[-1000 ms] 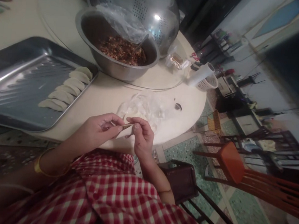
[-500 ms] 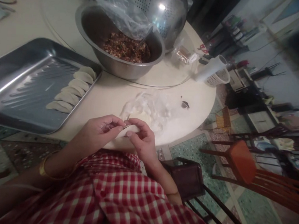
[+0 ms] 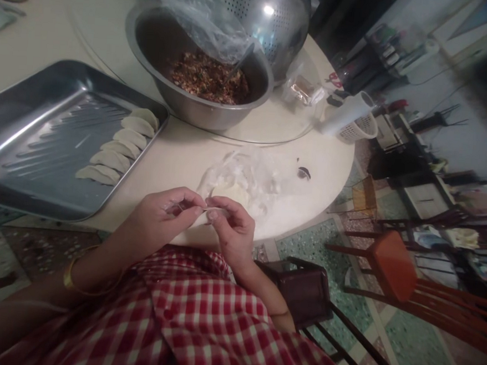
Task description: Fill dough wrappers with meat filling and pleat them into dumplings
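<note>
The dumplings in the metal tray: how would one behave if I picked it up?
The dumplings would probably feel soft and bendy, judging by their pale, dough-like skins. One might cling to its neighbour, since they lie close together in a row. Rolling seems unlikely, as they are half-moon shaped and lie inside the metal tray.

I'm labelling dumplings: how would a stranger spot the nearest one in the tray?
On the pale table, find the steel tray, picture left. Dumplings line its right side. The nearest dumpling ends that row, farthest from the bowl; unlike its neighbours, it has none on its near side.
</note>
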A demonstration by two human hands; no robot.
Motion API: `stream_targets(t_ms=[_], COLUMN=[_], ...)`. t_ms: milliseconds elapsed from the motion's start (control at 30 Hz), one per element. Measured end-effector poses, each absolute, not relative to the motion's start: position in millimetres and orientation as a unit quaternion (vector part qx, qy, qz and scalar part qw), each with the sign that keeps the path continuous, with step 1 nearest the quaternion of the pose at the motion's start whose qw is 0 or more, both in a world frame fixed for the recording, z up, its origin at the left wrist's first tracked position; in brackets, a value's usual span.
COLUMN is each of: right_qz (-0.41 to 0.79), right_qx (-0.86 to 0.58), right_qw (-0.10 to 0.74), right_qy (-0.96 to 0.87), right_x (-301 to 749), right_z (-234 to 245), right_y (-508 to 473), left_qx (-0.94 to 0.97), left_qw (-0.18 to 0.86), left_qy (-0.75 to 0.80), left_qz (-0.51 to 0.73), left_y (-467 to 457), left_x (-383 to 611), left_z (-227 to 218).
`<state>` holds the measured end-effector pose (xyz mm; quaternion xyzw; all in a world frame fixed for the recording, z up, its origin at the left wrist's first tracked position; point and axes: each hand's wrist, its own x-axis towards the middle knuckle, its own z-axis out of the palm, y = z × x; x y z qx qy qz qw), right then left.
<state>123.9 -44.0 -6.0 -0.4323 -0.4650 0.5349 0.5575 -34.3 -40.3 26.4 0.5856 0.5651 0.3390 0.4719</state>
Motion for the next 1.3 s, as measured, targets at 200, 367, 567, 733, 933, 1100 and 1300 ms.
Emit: stream_targets(t_ms=[200, 367, 567, 733, 933, 1100, 1300], right_qz=[0.488, 0.467, 0.443, 0.419, 0.410, 0.434, 0.448], right_qx=[-0.446, -0.462, -0.457, -0.434, -0.410, -0.401, -0.389], right_qw=[0.567, 0.563, 0.581, 0.582, 0.567, 0.559, 0.553], right_qy=[-0.492, -0.503, -0.507, -0.545, -0.586, -0.583, -0.585], right_x=[123.4, 122.2, 119.5, 117.6, 117.7, 119.2, 119.3], right_z=[-3.5, -4.0, -4.7, -2.6, -3.2, -2.5, 2.5], right_y=[-43.6, -43.3, -44.2, -46.4, -46.2, -46.8, -47.0], left_qx=[0.574, 0.582, 0.668, 0.697, 0.694, 0.692, 0.705], left_qw=[0.486, 0.466, 0.401, 0.401, 0.395, 0.368, 0.354], left_qy=[0.553, 0.574, 0.532, 0.503, 0.524, 0.541, 0.528], left_qz=[0.358, 0.337, 0.331, 0.318, 0.296, 0.304, 0.316], left_y=[-42.9, -41.8, -39.5, -35.5, -32.2, -34.9, -35.3], left_x=[-37.4, -44.4, -47.9, -49.4, -51.4, -51.0, -49.5], left_z=[27.6, 23.7, 26.1, 32.0, 35.7, 35.4, 36.5])
